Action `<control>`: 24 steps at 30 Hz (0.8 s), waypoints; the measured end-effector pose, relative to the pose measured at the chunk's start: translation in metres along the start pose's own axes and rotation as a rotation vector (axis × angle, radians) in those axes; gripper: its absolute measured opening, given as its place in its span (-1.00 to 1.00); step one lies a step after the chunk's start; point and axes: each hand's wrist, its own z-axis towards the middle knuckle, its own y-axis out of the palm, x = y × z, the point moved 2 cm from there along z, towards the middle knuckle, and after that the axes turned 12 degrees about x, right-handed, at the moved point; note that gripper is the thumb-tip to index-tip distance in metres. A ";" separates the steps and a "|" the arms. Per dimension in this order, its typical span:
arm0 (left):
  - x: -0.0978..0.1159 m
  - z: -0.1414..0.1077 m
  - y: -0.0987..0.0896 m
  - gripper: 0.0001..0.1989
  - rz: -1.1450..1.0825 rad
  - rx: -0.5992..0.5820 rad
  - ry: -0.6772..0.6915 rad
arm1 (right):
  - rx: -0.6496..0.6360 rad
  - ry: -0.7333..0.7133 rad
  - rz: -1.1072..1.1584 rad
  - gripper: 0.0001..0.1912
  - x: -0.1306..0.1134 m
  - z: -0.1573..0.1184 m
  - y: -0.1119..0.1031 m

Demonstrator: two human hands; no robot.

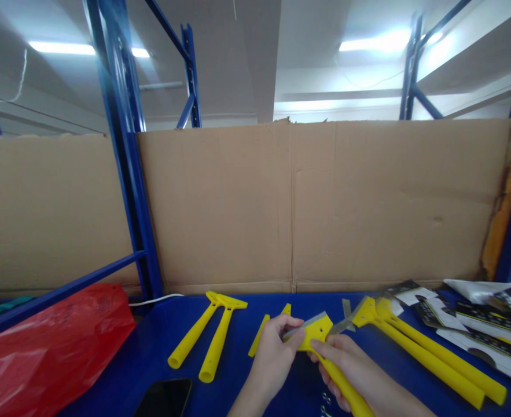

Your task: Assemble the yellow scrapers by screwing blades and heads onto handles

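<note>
Small metal pieces (326,398), too small to identify, lay near a person's hands on a blue tabletop (233,399), with a dark phone (164,398) to the left. The left hand (276,344) pinched the head of a yellow scraper (318,332) by its blade (313,319), while the right hand (346,356) gripped the handle, both closed on the one tool above the tabletop. The work appeared partway along: this scraper bore a blade, though whether it was fastened could not be told. At right rested two long-handled scrapers (433,362), grey metal strips showing at their heads. At left lay two yellow handles (216,339) with no blade visible, seemingly left to be fitted. Two small yellow parts (258,336) sat loose behind the left hand. Black-and-white packets (493,330) were heaped at far right, before a cardboard wall (220,208) and blue rack posts (125,145).
</note>
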 end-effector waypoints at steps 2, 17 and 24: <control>0.000 0.000 -0.001 -0.86 -0.004 -0.004 -0.024 | 0.005 0.003 -0.014 -0.75 -0.001 0.000 0.000; 0.000 0.007 -0.006 -0.51 -0.098 -0.033 -0.215 | 0.062 0.088 -0.003 -0.77 -0.013 -0.008 -0.002; 0.006 0.004 -0.005 -0.52 -0.214 -0.120 -0.270 | 0.048 0.051 0.031 -0.78 -0.015 -0.008 -0.001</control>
